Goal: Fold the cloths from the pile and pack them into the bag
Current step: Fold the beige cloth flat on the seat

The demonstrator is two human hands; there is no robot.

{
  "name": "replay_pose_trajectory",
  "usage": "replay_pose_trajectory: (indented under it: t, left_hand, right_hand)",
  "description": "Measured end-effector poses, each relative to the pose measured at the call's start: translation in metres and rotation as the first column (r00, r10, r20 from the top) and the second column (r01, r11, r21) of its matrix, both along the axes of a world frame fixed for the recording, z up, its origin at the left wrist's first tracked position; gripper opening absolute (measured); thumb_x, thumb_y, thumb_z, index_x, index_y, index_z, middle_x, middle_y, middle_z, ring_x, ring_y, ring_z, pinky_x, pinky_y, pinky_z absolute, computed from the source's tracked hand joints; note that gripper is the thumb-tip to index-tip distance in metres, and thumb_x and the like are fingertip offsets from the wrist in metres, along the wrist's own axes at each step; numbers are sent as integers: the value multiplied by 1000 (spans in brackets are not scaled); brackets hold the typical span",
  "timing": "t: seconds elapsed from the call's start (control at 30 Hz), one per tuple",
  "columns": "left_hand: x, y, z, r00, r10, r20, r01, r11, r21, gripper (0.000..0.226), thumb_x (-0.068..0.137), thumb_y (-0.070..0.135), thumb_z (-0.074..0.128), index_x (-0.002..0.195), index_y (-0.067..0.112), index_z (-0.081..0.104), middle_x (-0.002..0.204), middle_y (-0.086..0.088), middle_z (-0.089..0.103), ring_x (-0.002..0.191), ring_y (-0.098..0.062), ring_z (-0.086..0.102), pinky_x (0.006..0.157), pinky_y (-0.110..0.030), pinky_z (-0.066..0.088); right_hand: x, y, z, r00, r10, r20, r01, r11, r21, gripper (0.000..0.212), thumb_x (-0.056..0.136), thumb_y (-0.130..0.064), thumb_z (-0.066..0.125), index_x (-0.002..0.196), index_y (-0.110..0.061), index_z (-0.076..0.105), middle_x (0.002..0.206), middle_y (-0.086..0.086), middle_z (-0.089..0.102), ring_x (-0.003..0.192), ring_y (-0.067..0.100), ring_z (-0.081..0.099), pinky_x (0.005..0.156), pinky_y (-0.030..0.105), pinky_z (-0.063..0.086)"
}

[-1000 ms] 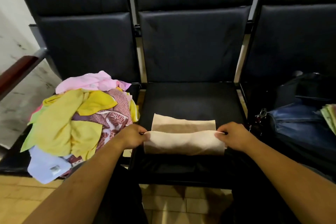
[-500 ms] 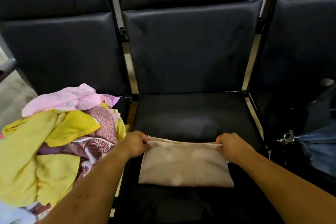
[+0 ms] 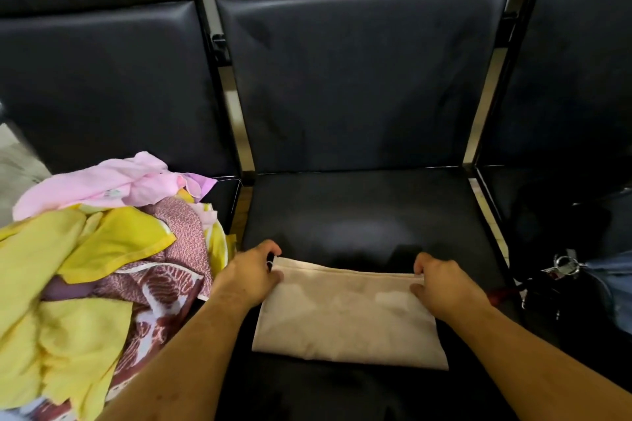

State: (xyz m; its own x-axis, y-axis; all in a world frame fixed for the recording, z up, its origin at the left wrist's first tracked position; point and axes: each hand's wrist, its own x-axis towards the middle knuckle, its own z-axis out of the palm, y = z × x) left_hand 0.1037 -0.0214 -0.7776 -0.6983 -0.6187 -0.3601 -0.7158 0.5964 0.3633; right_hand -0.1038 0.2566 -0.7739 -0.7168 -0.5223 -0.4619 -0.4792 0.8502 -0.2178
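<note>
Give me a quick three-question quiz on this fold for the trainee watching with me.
1. True or false: the beige cloth lies folded on the middle seat.
2. Which colour of cloth lies at the far end of the pile? A) pink B) orange C) black
3. Fill in: the left grip and the right grip pinch the beige cloth at its ____ corners (near or far).
Key: 1 true; 2 A, the pink cloth; 3 far.
</note>
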Motion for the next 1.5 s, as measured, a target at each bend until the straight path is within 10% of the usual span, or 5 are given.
replay_pose_trajectory:
  t: [0.37,0.63,1.5]
  left_hand:
    - [-5,3,5,991,-17,-136,20,1000,20,19,86,28,78,88,33,60,88,10,64,85,-13,63,74,-23,45]
    - [6,2,26,955,85,-283,-8,965,262,25,91,26,78,115,30,70,100,-7,70,91,-19,68,65,-4,44]
    - [8,-8,25,943,146,-298,-43,944,329,10,91,38,76,94,29,76,97,13,74,96,-6,67,81,-20,51]
  right_hand:
    - [-2,-4,-13,997,69,-19,-69,998,5,34,94,-15,61,125,-23,47,118,6,56,96,18,60,85,33,55]
    - [-7,-6,-7,999,28,18,-28,999,-16,9,91,-28,67,84,-27,62,101,3,60,84,18,59,74,31,50]
    - [-20,-4,16,993,-59,101,73,988,-138,21,97,-42,64,90,-28,78,77,-5,73,77,12,69,76,28,57]
